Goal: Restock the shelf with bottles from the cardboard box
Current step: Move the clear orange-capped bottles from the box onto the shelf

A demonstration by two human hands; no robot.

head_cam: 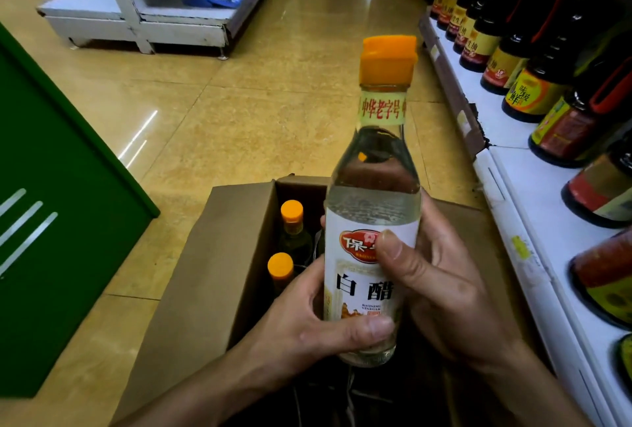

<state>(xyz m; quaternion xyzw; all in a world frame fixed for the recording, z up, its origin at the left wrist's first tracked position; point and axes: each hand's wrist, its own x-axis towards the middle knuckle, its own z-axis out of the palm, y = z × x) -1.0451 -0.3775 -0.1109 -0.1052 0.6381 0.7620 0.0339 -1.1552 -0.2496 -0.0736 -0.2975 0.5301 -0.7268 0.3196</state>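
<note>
I hold a clear vinegar bottle with an orange cap and a white label upright above the open cardboard box. My left hand grips its lower part, thumb across the front near the base. My right hand wraps the label from the right, thumb pressed on the red logo. Inside the box two more orange-capped bottles stand at the left; the rest of the box is hidden by my arms. The white shelf runs along the right.
Dark sauce bottles line the right shelf. A green panel stands at the left. A white display unit with blue packets sits far across the tan tiled floor.
</note>
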